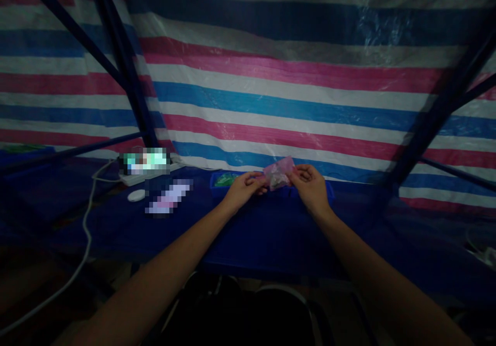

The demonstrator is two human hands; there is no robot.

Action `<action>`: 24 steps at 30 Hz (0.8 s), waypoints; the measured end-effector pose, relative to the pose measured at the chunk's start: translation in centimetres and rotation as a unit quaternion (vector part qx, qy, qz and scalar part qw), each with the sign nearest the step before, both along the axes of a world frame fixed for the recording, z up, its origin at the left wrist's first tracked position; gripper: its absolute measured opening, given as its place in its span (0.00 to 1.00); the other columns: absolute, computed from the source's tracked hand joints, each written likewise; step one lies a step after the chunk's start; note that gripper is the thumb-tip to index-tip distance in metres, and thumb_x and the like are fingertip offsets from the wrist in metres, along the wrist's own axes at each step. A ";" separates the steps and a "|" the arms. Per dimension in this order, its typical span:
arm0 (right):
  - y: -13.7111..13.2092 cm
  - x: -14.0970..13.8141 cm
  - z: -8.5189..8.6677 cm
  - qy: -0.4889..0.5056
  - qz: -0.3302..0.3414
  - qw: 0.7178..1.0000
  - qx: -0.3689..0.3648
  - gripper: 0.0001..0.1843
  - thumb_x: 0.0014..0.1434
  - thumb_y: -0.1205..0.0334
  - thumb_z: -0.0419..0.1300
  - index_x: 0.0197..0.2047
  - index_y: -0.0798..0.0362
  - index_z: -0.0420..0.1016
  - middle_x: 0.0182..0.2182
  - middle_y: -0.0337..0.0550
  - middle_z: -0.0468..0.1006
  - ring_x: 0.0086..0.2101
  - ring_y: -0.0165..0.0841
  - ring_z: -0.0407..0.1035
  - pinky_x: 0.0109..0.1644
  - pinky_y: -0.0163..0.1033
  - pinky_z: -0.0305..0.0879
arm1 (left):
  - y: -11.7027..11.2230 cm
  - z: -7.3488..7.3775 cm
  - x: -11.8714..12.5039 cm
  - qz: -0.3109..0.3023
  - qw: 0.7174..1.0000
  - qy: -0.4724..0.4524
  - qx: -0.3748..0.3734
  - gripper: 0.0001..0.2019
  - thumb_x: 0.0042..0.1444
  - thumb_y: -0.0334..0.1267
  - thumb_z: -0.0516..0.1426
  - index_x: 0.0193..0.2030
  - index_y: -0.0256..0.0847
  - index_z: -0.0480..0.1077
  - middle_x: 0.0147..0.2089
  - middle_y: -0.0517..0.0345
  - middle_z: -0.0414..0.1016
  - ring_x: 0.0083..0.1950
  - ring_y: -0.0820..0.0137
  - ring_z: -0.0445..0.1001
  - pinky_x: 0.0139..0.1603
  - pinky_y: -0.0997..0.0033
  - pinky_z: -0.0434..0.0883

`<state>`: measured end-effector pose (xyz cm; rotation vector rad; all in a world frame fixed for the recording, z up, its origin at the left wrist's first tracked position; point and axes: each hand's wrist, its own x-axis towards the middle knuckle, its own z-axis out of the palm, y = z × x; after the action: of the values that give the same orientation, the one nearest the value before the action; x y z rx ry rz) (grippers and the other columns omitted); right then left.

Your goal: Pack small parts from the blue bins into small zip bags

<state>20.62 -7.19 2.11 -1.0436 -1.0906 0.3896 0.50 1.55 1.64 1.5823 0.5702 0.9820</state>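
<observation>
A small pink see-through plastic bag is held up between both hands, above the back of the blue table. My left hand pinches its left edge, and the fingers of my right hand are closed on its right side. Something pale shows inside the bag, too dim to name. Behind the hands stand blue trays; the left tray has green material in it. The edge of another blue tray shows past my right hand, its contents mostly hidden.
On the left of the blue table lie a white power strip, a round white object and a blurred-out bright item. A white cable hangs down the left side. Dark blue posts and a striped sheet stand behind.
</observation>
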 end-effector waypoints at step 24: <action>7.8 -4.1 2.9 -0.375 -0.179 0.907 -0.065 0.20 0.65 0.59 0.53 0.57 0.54 0.70 0.40 0.51 0.79 0.39 0.41 0.73 0.45 0.43 0.66 | 0.4 -0.3 -1.8 0.215 0.895 0.216 0.326 0.18 0.62 0.35 0.56 0.59 0.40 0.70 0.52 0.49 0.78 0.40 0.65 0.78 0.50 0.61 0.74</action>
<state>16.50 0.62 5.05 -1.5418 -1.5179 -0.2760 -1.30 1.94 1.30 2.3733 1.0017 1.2334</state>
